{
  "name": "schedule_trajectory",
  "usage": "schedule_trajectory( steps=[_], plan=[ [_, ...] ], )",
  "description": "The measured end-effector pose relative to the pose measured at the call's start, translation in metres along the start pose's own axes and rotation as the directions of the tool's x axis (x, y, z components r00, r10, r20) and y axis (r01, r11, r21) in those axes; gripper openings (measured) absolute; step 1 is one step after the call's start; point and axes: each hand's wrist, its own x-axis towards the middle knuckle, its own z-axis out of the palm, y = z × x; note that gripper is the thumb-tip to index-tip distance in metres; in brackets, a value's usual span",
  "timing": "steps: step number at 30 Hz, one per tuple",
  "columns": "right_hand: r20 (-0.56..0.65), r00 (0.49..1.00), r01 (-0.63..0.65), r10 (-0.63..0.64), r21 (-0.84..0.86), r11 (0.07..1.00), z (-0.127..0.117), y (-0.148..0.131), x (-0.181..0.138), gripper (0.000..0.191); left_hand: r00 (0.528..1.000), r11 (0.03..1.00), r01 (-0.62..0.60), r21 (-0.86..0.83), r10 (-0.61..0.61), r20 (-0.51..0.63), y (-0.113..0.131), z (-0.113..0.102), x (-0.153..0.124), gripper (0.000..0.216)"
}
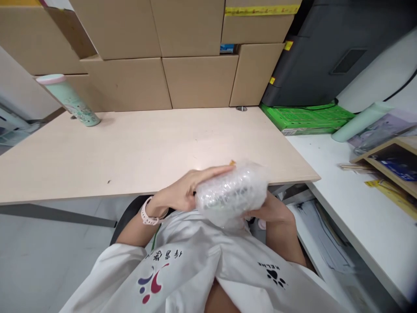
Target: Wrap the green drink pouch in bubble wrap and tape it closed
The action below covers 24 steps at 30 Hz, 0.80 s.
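Note:
Close to my body, at the table's front edge, I hold a bubble-wrapped package. Clear, shiny wrap covers it, and dark markings show faintly through; what lies inside cannot be made out. My left hand, with a pale pink band at the wrist, grips the package's left end, its fingers stretched along the upper side. From below and the right, my right hand supports the package, its fingers partly hidden beneath the wrap. A small orange-yellow bit shows by my left fingertips.
A pale green patterned tumbler stands on the wooden table at the left. Cardboard boxes line the back. At the right are a black case, a green box, a white side desk and a wooden organiser.

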Motion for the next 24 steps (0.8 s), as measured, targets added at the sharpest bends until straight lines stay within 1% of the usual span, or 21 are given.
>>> schedule_trajectory(
  steps=[1,2,3,5,6,7,8,10,11,12,13,14,15,16,17,18,19,21,22,23,24],
  plan=[
    [-0.026,1.000,0.018,-0.018,0.006,1.000,0.001,-0.003,-0.002,0.036,0.998,0.987,0.044,-0.155,-0.037,0.051,0.002,0.003,-0.004,0.076],
    [-0.067,0.997,0.038,-0.037,0.018,0.999,0.004,-0.005,-0.003,0.038,0.996,0.956,0.078,-0.282,-0.061,0.071,0.003,0.007,-0.007,0.083],
    [-0.114,0.992,0.059,-0.055,0.031,0.998,0.007,-0.008,-0.003,0.041,0.995,0.920,0.099,-0.379,-0.082,0.060,0.003,0.013,-0.011,0.090],
    [-0.192,0.979,0.080,-0.073,0.027,0.996,0.014,-0.012,0.000,0.042,0.989,0.858,0.094,-0.504,-0.137,-0.050,-0.001,0.031,-0.013,0.106],
    [-0.232,0.969,0.085,-0.083,-0.002,0.996,0.017,-0.013,0.003,0.040,0.972,0.845,0.108,-0.524,-0.201,-0.125,-0.004,0.041,-0.012,0.105],
    [-0.276,0.957,0.081,-0.092,-0.051,0.995,0.021,-0.015,0.008,0.039,0.925,0.819,0.114,-0.562,-0.293,-0.240,-0.008,0.050,-0.010,0.096],
    [-0.323,0.941,0.065,-0.102,-0.123,0.990,0.023,-0.016,0.013,0.038,0.871,0.783,0.107,-0.612,-0.371,-0.323,-0.012,0.059,-0.006,0.084],
    [-0.444,0.884,0.003,-0.147,-0.309,0.951,0.026,-0.016,0.025,0.039,0.749,0.724,0.060,-0.687,-0.488,-0.449,-0.020,0.071,0.002,0.065],
    [-0.508,0.839,-0.033,-0.196,-0.407,0.913,0.026,-0.015,0.031,0.041,0.695,0.698,0.039,-0.715,-0.533,-0.482,-0.024,0.073,0.006,0.059],
    [-0.557,0.789,-0.060,-0.261,-0.492,0.869,0.025,-0.014,0.036,0.045,0.652,0.675,0.027,-0.737,-0.571,-0.499,-0.028,0.074,0.009,0.055],
    [-0.579,0.745,-0.066,-0.330,-0.557,0.828,0.023,-0.011,0.041,0.051,0.620,0.652,0.025,-0.757,-0.604,-0.500,-0.032,0.072,0.011,0.054],
    [-0.578,0.719,-0.049,-0.386,-0.597,0.801,0.020,-0.008,0.045,0.061,0.604,0.628,0.034,-0.778,-0.633,-0.484,-0.036,0.070,0.013,0.053],
    [-0.556,0.721,-0.016,-0.415,-0.611,0.791,0.017,-0.005,0.049,0.072,0.597,0.605,0.052,-0.794,-0.656,-0.462,-0.040,0.066,0.014,0.053],
    [-0.522,0.745,0.022,-0.416,-0.603,0.797,0.013,-0.001,0.052,0.081,0.598,0.588,0.074,-0.805,-0.673,-0.436,-0.045,0.063,0.014,0.054],
    [-0.485,0.780,0.052,-0.396,-0.581,0.812,0.009,0.002,0.056,0.088,0.603,0.579,0.103,-0.809,-0.683,-0.412,-0.050,0.060,0.014,0.057],
    [-0.451,0.813,0.064,-0.368,-0.559,0.827,0.005,0.006,0.060,0.090,0.610,0.580,0.135,-0.804,-0.688,-0.394,-0.055,0.057,0.014,0.059],
    [-0.430,0.833,0.063,-0.347,-0.549,0.834,0.001,0.010,0.063,0.090,0.616,0.593,0.169,-0.788,-0.687,-0.385,-0.061,0.055,0.014,0.061],
    [-0.427,0.835,0.057,-0.347,-0.560,0.826,-0.005,0.016,0.073,0.089,0.620,0.655,0.238,-0.717,-0.670,-0.407,-0.071,0.051,0.014,0.064],
    [-0.432,0.828,0.057,-0.359,-0.571,0.819,-0.008,0.018,0.078,0.088,0.613,0.707,0.285,-0.648,-0.654,-0.444,-0.075,0.049,0.015,0.065],
    [-0.434,0.822,0.057,-0.369,-0.582,0.811,-0.010,0.020,0.083,0.087,0.596,0.766,0.344,-0.543,-0.625,-0.504,-0.078,0.048,0.015,0.066],
    [-0.435,0.819,0.054,-0.375,-0.592,0.804,-0.012,0.022,0.088,0.087,0.576,0.819,0.413,-0.399,-0.574,-0.582,-0.080,0.046,0.016,0.068]
  ],
)
